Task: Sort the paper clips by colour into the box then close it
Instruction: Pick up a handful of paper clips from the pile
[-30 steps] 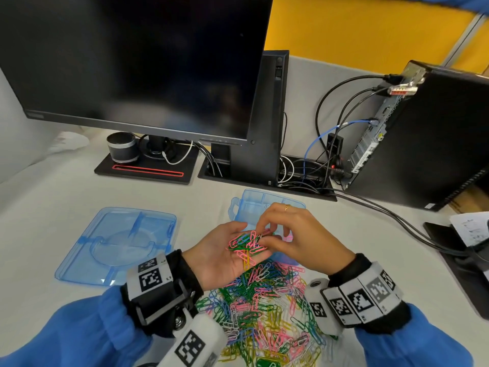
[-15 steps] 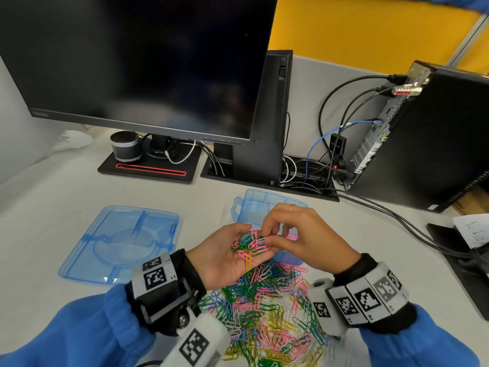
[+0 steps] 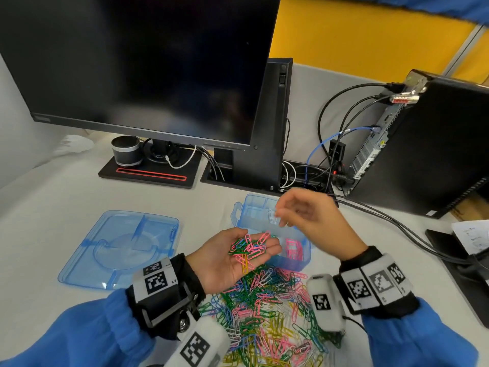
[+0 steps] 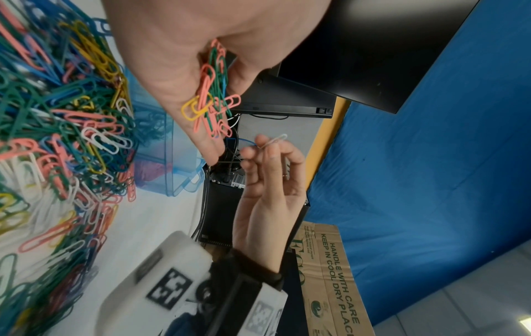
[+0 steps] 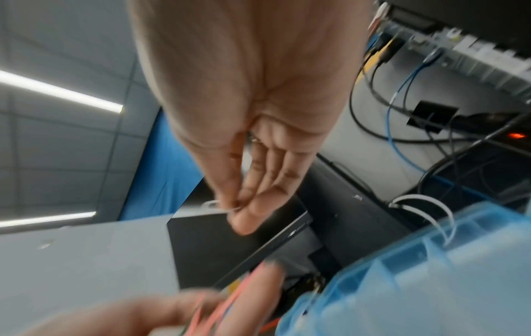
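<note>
Over the worktop (image 3: pixel 39 234), left to right: the lid (image 3: pixel 121 247) lies apart; the left hand (image 3: pixel 232 258) cups mixed clips (image 3: pixel 248 247); the right hand (image 3: pixel 309 215) has lifted away from that palm (fingers pinching one white clip (image 4: pixel 276 141)) toward the open box (image 3: pixel 254 207); pink clips (image 3: pixel 293 249) fill its near compartment.

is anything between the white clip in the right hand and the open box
Nothing visible. The right hand pinches the white clip just above the box, whose lid lies off to the left. The left hand, cupping mixed clips, sits nearer the person, out of the way.
</note>
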The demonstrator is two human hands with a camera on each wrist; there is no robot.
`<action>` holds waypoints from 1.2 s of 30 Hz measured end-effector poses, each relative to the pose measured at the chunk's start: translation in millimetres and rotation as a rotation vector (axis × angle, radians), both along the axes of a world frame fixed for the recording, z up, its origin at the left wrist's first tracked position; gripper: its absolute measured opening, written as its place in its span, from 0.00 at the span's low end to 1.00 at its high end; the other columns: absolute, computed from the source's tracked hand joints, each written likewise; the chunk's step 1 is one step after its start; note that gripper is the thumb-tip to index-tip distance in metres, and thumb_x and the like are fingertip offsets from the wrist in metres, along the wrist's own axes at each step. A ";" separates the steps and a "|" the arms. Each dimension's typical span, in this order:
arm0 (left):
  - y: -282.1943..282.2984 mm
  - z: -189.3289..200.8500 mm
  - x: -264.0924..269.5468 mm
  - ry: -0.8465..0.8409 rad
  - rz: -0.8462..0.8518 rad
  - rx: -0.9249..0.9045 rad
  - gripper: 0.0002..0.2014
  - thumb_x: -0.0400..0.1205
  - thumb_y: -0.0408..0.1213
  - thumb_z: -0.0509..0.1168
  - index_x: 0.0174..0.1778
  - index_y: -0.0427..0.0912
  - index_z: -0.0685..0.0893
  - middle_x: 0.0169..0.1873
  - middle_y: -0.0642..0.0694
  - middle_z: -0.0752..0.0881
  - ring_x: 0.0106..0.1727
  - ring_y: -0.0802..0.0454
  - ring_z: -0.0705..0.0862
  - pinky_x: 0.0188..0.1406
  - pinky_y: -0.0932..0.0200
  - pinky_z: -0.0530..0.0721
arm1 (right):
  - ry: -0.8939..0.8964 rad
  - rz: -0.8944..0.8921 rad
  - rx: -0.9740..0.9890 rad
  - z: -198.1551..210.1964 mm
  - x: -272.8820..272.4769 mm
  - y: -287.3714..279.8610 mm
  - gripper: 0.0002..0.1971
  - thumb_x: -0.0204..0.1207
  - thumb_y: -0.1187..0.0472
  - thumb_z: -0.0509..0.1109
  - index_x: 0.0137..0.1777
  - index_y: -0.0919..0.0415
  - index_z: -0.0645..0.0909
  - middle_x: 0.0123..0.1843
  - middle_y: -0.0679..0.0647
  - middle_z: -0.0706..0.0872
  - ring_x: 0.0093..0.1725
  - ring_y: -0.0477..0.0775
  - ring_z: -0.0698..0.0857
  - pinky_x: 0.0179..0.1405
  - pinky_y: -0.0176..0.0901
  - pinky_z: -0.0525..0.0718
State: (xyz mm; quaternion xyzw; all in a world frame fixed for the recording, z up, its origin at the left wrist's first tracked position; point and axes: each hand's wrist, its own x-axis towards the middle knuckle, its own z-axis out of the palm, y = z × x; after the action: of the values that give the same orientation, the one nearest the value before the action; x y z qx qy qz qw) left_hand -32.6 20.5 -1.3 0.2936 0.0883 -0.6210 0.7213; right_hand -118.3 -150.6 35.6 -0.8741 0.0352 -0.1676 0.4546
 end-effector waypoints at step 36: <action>0.0 1.0 -4.9 0.018 0.036 0.075 0.12 0.87 0.35 0.53 0.48 0.30 0.77 0.33 0.37 0.81 0.32 0.46 0.81 0.38 0.51 0.89 | 0.091 0.255 -0.419 -22.7 -8.6 25.3 0.03 0.77 0.63 0.73 0.49 0.57 0.86 0.39 0.46 0.81 0.40 0.41 0.79 0.41 0.28 0.76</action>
State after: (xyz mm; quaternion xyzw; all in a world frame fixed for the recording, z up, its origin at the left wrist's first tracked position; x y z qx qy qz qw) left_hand -37.5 20.5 -0.4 0.3135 0.1232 -0.6068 0.7200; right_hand -126.9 -125.3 12.9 -0.9533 -0.0905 -0.0727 0.2789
